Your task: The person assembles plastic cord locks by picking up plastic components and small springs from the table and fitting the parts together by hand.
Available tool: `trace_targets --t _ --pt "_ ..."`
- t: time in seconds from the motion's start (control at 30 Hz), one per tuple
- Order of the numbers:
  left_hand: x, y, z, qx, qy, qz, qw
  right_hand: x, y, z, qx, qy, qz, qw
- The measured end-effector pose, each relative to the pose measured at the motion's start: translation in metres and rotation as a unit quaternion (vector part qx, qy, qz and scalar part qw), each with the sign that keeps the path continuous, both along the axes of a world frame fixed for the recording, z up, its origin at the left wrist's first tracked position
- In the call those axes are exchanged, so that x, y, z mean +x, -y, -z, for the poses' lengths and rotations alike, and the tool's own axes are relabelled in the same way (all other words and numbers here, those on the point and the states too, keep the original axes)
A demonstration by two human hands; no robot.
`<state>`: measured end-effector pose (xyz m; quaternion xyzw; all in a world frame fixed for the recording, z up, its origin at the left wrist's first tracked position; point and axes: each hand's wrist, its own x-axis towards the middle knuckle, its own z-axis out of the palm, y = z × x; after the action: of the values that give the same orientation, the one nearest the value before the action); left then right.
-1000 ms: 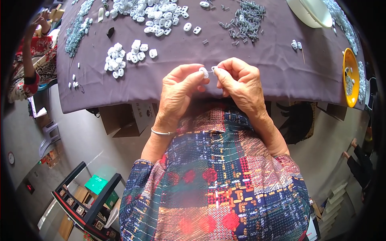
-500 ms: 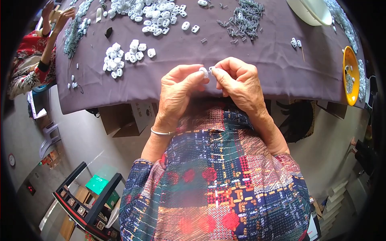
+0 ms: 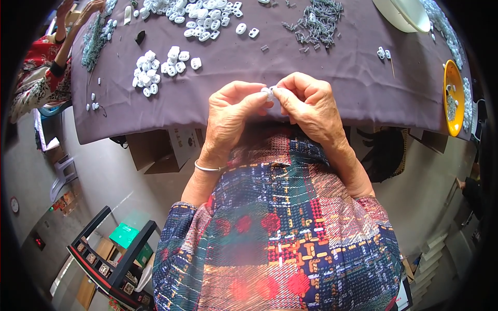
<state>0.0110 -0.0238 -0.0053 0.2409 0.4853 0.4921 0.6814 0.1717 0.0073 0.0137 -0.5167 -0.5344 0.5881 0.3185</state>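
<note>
My left hand point(image 3: 232, 111) pinches a small white plastic cord lock piece point(image 3: 266, 92) between thumb and fingers, just in from the table's near edge. My right hand point(image 3: 309, 106) has its thumb and forefinger closed on a second white cord lock piece point(image 3: 273, 89). Fingertips meet there and the two pieces touch or nearly so; the fingers hide most of both. Left of my hands lie two small heaps of white two-holed cord locks, one group point(image 3: 147, 74) beside another point(image 3: 175, 62). A pile of small grey metal springs point(image 3: 317, 26) lies farther off.
A larger spread of white cord lock parts point(image 3: 205, 18) covers the far middle of the dark tablecloth point(image 3: 218, 65). At the right stand a cream basin point(image 3: 402, 15) and a yellow dish point(image 3: 454, 116). Another person's arms point(image 3: 67, 39) are at the far left.
The two white pieces have come together; a gap with a thin spring-like bit showed between them before. My hands have barely shifted otherwise.
</note>
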Motion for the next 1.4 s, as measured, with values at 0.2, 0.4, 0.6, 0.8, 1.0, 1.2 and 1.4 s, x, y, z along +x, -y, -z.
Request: trace_targets --t 0.2,0.4,0.6,0.8,1.0,1.2,1.4 --pt "0.001 -0.001 0.000 0.005 0.005 -0.001 1.000 -0.001 -0.001 0.003 -0.017 -0.004 0.002 1.000" --pt "-0.001 -0.001 0.001 0.009 0.028 -0.006 1.000 -0.002 -0.001 0.005 -0.015 -0.011 -0.021 1.000" --pt "0.001 -0.002 0.004 0.005 0.030 -0.027 0.999 -0.003 -0.003 -0.004 -0.092 -0.075 -0.025 0.993" --pt "0.001 -0.002 0.003 -0.003 0.037 -0.037 0.999 -0.003 -0.002 0.002 -0.102 -0.121 0.004 0.987" --pt "0.001 -0.002 0.005 0.002 0.033 -0.042 0.999 -0.001 -0.004 0.002 -0.110 -0.111 -0.006 0.988" --pt "0.004 -0.002 0.003 0.008 0.014 -0.042 0.999 -0.001 -0.004 0.007 -0.059 -0.064 -0.010 0.996" --pt "0.007 0.000 0.002 0.016 -0.013 -0.046 0.999 0.001 -0.003 0.011 -0.009 -0.030 -0.025 0.999"
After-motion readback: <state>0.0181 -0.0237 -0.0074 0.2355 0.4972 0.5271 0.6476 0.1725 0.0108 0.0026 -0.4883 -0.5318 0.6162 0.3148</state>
